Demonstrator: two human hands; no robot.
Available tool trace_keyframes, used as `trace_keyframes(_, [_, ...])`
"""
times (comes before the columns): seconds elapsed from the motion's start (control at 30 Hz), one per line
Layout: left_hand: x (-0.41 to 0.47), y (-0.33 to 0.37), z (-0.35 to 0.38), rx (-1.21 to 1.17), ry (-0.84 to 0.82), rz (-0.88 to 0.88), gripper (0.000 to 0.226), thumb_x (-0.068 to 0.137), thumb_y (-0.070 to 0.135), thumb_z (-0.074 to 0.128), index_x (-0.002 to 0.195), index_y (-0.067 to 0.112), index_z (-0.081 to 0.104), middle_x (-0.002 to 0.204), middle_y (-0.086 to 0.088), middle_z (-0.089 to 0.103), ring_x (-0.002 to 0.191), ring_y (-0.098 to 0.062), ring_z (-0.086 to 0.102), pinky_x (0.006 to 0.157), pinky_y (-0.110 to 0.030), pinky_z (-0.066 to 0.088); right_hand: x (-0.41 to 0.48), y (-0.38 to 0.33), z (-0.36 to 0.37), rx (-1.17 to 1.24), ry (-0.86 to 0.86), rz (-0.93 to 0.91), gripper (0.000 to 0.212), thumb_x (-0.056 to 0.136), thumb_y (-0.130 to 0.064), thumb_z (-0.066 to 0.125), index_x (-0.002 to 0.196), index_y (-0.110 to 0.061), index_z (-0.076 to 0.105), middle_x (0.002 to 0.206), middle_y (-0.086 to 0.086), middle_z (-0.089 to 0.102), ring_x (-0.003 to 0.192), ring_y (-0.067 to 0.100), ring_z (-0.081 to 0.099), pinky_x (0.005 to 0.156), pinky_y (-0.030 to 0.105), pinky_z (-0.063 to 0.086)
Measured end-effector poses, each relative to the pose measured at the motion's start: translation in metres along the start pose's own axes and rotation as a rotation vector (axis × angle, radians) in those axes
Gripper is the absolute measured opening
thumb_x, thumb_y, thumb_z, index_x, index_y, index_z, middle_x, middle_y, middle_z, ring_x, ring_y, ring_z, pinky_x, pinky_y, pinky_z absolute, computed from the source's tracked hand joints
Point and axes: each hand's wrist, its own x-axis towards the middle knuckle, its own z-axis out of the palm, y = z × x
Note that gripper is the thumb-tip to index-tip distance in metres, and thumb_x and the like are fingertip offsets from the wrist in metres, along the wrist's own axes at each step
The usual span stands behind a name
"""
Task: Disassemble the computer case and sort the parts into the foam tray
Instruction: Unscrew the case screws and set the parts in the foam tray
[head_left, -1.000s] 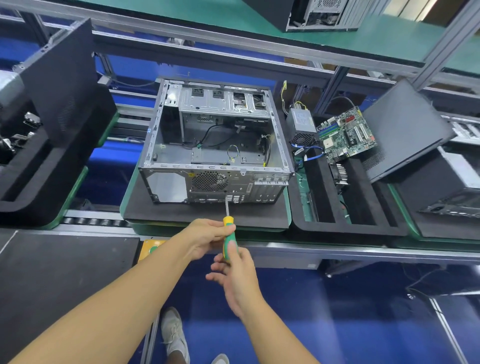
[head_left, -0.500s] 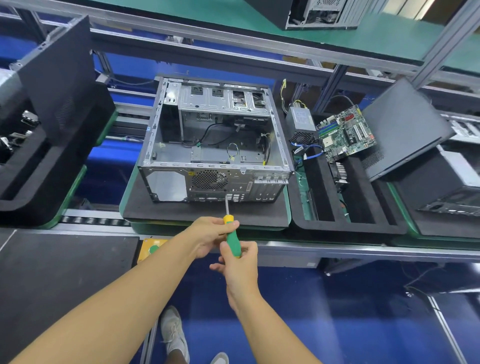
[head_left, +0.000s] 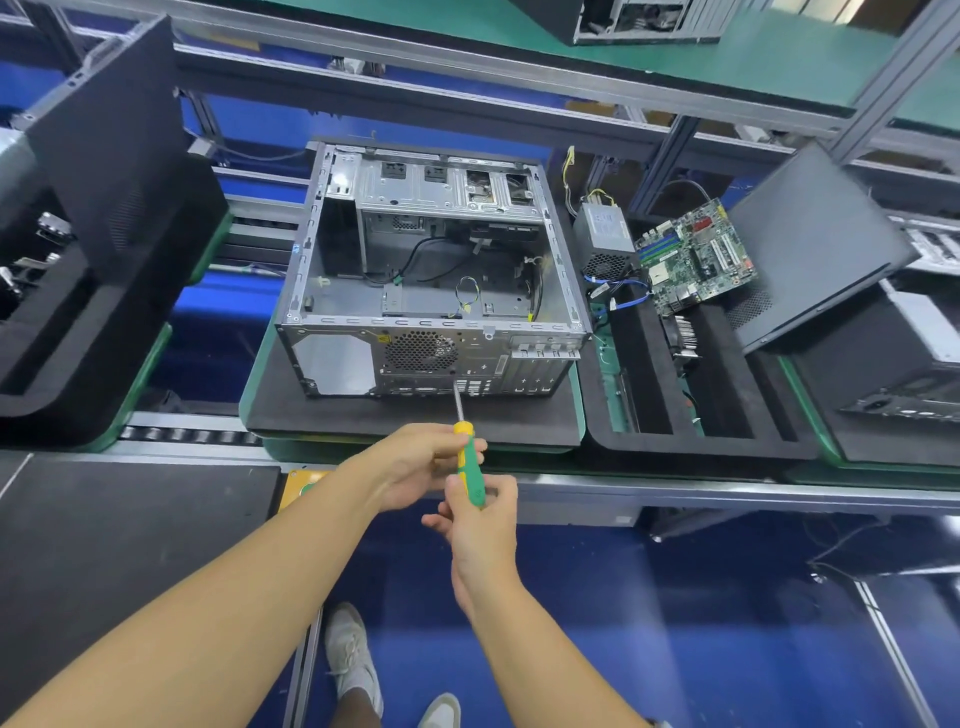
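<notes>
1. Since a second ago: slid right hand (head_left: 480, 525) forward along the green handle and eased screwdriver (head_left: 469, 467) tip nearer the rear panel. Barely any shift in left hand (head_left: 415, 460), none in computer case (head_left: 431, 291).
2. Far left of the fingers: dark perforated panel (head_left: 104, 156), flat and matte, leaning in black foam.
3. Left hand: fingers curled round the yellow collar of the handle, pinching and steadying it.
4. Screwdriver: slim bare-steel shaft, smooth plastic grip, green with a yellow top. Tip at a screw just below the round honeycomb fan grille. Probably seated, too small to confirm.
5. Right hand: fingers wrapped round the lower green grip, the driving end.
6. Straight ahead of the fingertips, on a black foam pad (head_left: 363, 421): computer case, an open-topped grey sheet-metal box with stamped, folded edges and loose cables inside.
7. Step in hand, as a judgement: backing out a rear-panel screw. Keep the shaft square to the head, press in while turning, steady with the left, and catch the screw before it drops onto the foam.
8. Right of the fingers, well apart: foam tray (head_left: 701, 441), black, soft, with deep rectangular slots. Holding a boxy grey power supply (head_left: 602, 234) and a green motherboard (head_left: 693, 257) propped at a tilt. Flat dark side panel (head_left: 815, 244) leaning at its right.
</notes>
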Motion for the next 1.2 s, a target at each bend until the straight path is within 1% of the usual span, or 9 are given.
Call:
trace_keyframes(0.13, [0.004,0.003,0.005,0.187,0.117,0.002,0.027,0.084,0.023,0.079,0.103,0.006,0.073,0.096,-0.011,0.072,0.086,-0.022,0.070,0.079,-0.036,0.059,-0.003,0.001,0.001,-0.141,-0.007,-0.055,0.021,0.095,-0.019,0.067,0.105,-0.017,0.048,0.098,0.007,0.060,0.062,0.010,0.066,0.069,0.043,0.062])
trace_keyframes(0.33, [0.003,-0.001,-0.006,-0.054,0.065,0.021,0.025,0.090,-0.002,0.066,0.115,-0.005,0.065,0.105,-0.019,0.074,0.097,-0.026,0.074,0.072,-0.032,0.059,0.000,-0.008,-0.008,0.306,-0.165,0.361,0.051,0.103,-0.046,0.047,0.115,0.003,0.057,0.072,0.014,0.061,0.058,0.022,0.058,0.050,0.034,0.052])
trace_keyframes(0.47, [0.002,-0.002,-0.001,-0.037,0.013,0.022,0.020,0.097,0.008,0.061,0.116,0.002,0.064,0.114,-0.012,0.073,0.104,-0.022,0.070,0.087,-0.038,0.057,0.001,-0.003,-0.008,0.204,-0.103,0.159,0.019,0.103,-0.019,0.055,0.113,-0.003,0.052,0.087,0.012,0.059,0.064,0.017,0.059,0.056,0.032,0.056])
trace_keyframes(0.63, [0.003,-0.002,0.010,0.083,0.132,0.069,0.026,0.086,0.020,0.077,0.104,0.002,0.070,0.080,-0.006,0.069,0.069,-0.016,0.067,0.066,-0.028,0.056,0.003,-0.003,0.000,0.008,-0.015,-0.003,0.023,0.095,-0.008,0.063,0.109,-0.013,0.045,0.103,0.012,0.055,0.072,0.015,0.060,0.063,0.033,0.058])
trace_keyframes(0.77, [0.001,-0.005,-0.002,-0.055,0.109,0.079,0.031,0.088,-0.001,0.070,0.118,-0.001,0.065,0.100,-0.017,0.074,0.087,-0.024,0.073,0.073,-0.033,0.059,0.002,-0.013,-0.002,0.248,-0.105,0.231,0.039,0.100,-0.036,0.059,0.121,-0.004,0.052,0.091,0.015,0.057,0.066,0.022,0.060,0.057,0.037,0.056])
trace_keyframes(0.87, [0.000,-0.003,-0.005,-0.137,0.046,0.048,0.029,0.095,-0.008,0.055,0.122,0.003,0.058,0.114,-0.020,0.072,0.106,-0.030,0.071,0.083,-0.039,0.058,0.006,-0.011,-0.006,0.323,-0.109,0.307,0.042,0.107,-0.031,0.046,0.126,0.006,0.054,0.079,0.016,0.060,0.059,0.022,0.060,0.052,0.036,0.055])
trace_keyframes(1.03, [-0.006,0.012,0.006,0.405,0.178,0.049,0.021,0.093,0.027,0.067,0.111,0.017,0.068,0.107,0.000,0.072,0.104,-0.014,0.065,0.093,-0.035,0.051,0.008,-0.006,-0.005,0.243,-0.100,0.174,0.017,0.102,-0.011,0.057,0.117,-0.005,0.052,0.097,0.015,0.056,0.065,0.016,0.060,0.061,0.033,0.057])
trace_keyframes(1.13, [-0.017,0.030,0.009,0.881,0.595,0.540,0.012,0.088,0.031,0.066,0.084,0.022,0.060,0.070,0.008,0.060,0.066,-0.008,0.056,0.058,-0.026,0.043,0.010,-0.005,-0.002,0.251,-0.084,0.172,0.024,0.097,-0.002,0.061,0.116,-0.012,0.049,0.102,0.013,0.054,0.063,0.014,0.060,0.060,0.031,0.056])
trace_keyframes(1.2, [-0.027,0.058,0.011,1.081,0.603,1.039,0.015,0.088,0.025,0.063,0.079,0.020,0.052,0.067,0.010,0.050,0.063,-0.014,0.047,0.059,-0.032,0.042,0.010,-0.007,-0.001,0.268,-0.095,0.204,0.026,0.096,-0.005,0.063,0.115,-0.013,0.048,0.104,0.013,0.054,0.060,0.013,0.055,0.053,0.028,0.051])
